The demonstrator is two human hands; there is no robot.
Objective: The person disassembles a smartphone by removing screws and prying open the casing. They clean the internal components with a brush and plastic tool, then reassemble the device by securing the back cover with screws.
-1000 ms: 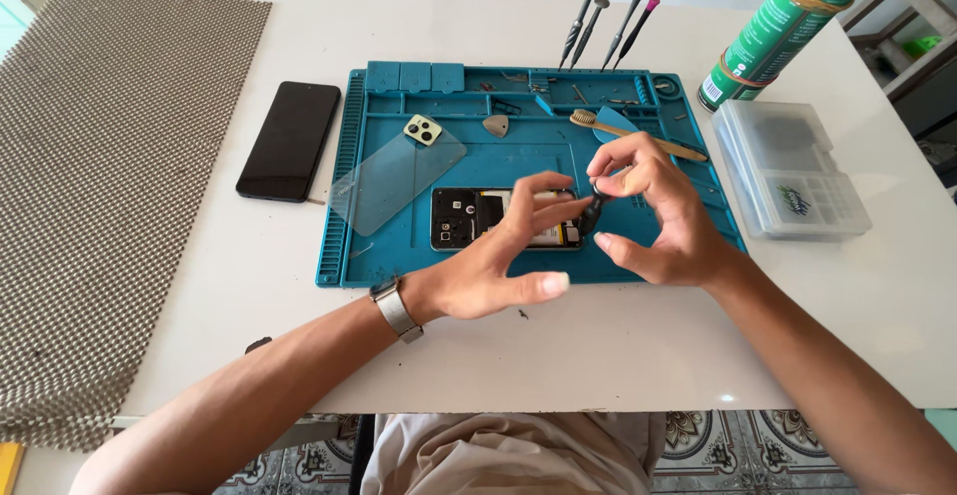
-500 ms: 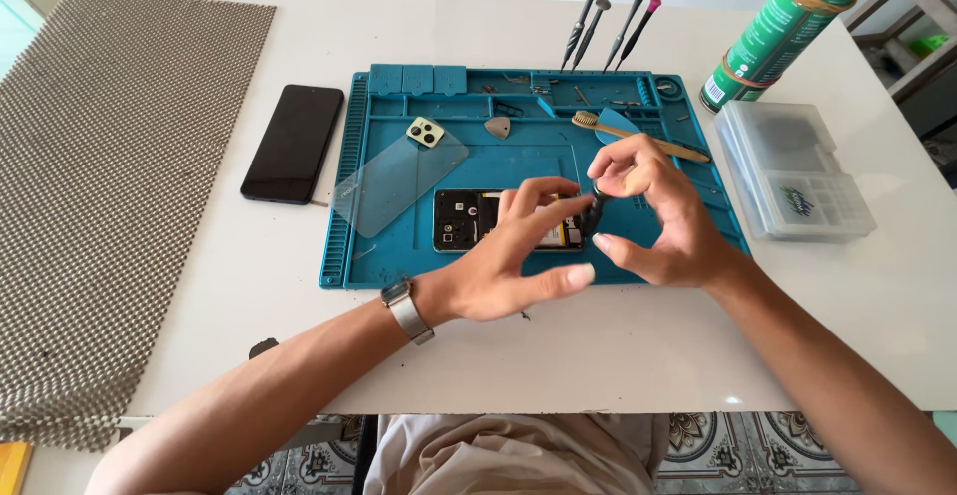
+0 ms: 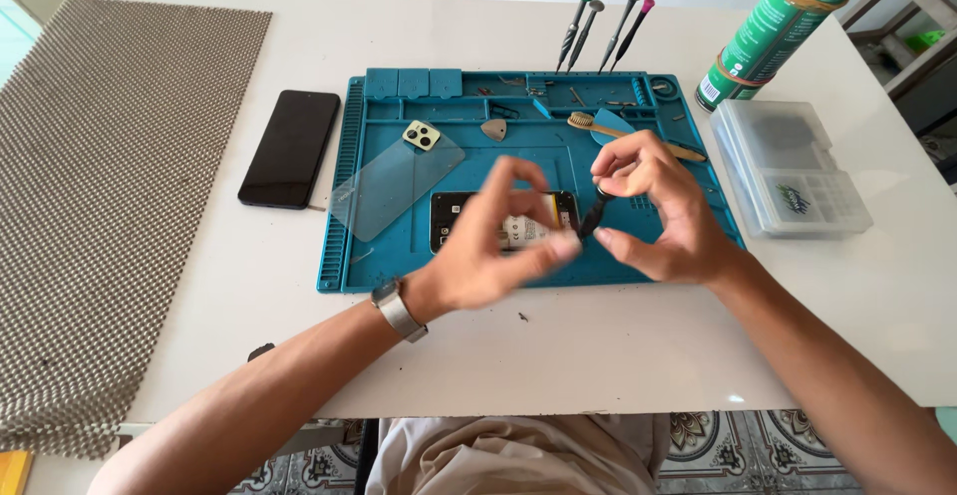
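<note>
- Fingers of the right hand (image 3: 663, 211) pinch a small dark screwdriver (image 3: 594, 214) near its top, thumb and forefinger closed on it, so the tip points down at the opened phone (image 3: 503, 223).
- Left hand (image 3: 498, 241) hovers over that phone with fingers curled and loosely spread; it is blurred, and whether it touches the phone or grips anything I cannot tell. A metal watch (image 3: 399, 308) sits on its wrist.
- Opened phone lies flat near the middle of the blue mat (image 3: 344, 206), close to the body, likely so both hands can work above it.
- Clear back cover (image 3: 394, 184) with its camera block rests on the mat to the left, apart from the phone.
- Small parts, a triangular pick (image 3: 494, 129) and a brush (image 3: 618, 131) lie in the mat's far trays, which seem meant to keep them from rolling.
- Four screwdrivers (image 3: 603, 31) stand upright just beyond the mat's far edge.
- Second phone (image 3: 289, 146), dark and face up, lies on the white table (image 3: 598, 355) left of the mat.
- Clear plastic box (image 3: 793, 166) and a green can (image 3: 768, 26) with rubber bands sit to the right.
- Woven grey mat (image 3: 110, 206) covers the table's left end; patterned floor tiles show below.
</note>
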